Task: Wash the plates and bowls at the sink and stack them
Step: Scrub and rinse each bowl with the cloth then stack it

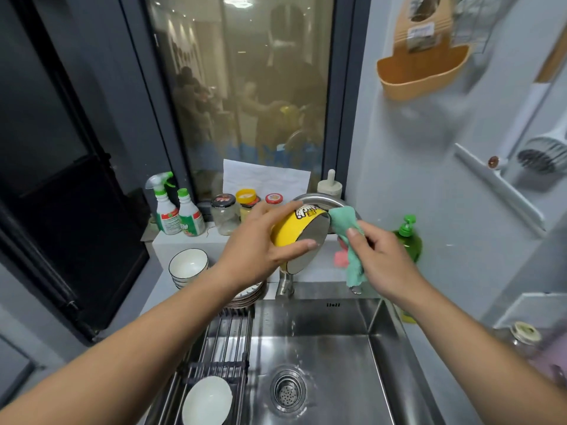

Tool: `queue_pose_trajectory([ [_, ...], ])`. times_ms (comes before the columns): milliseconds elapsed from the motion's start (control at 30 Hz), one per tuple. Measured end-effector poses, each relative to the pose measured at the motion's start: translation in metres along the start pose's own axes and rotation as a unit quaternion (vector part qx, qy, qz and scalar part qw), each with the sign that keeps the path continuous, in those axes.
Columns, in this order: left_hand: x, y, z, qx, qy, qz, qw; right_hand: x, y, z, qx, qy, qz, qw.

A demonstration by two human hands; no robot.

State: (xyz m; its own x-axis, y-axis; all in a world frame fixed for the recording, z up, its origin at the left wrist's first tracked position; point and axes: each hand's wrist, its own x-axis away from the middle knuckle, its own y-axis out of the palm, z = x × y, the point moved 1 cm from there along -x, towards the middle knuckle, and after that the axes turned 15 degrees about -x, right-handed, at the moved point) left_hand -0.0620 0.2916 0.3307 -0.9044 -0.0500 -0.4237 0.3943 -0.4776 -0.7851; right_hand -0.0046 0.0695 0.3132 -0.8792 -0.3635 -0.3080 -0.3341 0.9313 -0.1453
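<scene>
My left hand grips a yellow bowl with a steel inside, tilted on its side above the sink. My right hand pinches a green cloth against the bowl's rim. A stack of white bowls stands on the counter at the back left. Beside it, partly hidden under my left forearm, lies a stack of plates. One white bowl rests on the wire rack over the sink's left side.
The steel tap arches behind the bowl. A thin stream of water falls toward the drain. A green soap bottle stands at the right. Spray bottles and jars line the window ledge.
</scene>
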Motion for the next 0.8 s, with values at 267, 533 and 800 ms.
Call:
queue_pose_trajectory([
  [267, 0.011, 0.006, 0.022, 0.361, -0.256, -0.062, 0.895, -0.003, 0.031, -0.006, 0.343, -0.19, -0.182, 0.902],
  [533, 0.024, 0.002, 0.011, 0.352, -0.292, -0.057, 0.887, 0.027, 0.055, -0.011, 0.364, -0.138, -0.294, 0.873],
  [800, 0.035, 0.011, -0.005, 0.329, -0.279, -0.046, 0.901, 0.034, 0.074, -0.024, -0.072, 0.134, -0.296, 0.943],
])
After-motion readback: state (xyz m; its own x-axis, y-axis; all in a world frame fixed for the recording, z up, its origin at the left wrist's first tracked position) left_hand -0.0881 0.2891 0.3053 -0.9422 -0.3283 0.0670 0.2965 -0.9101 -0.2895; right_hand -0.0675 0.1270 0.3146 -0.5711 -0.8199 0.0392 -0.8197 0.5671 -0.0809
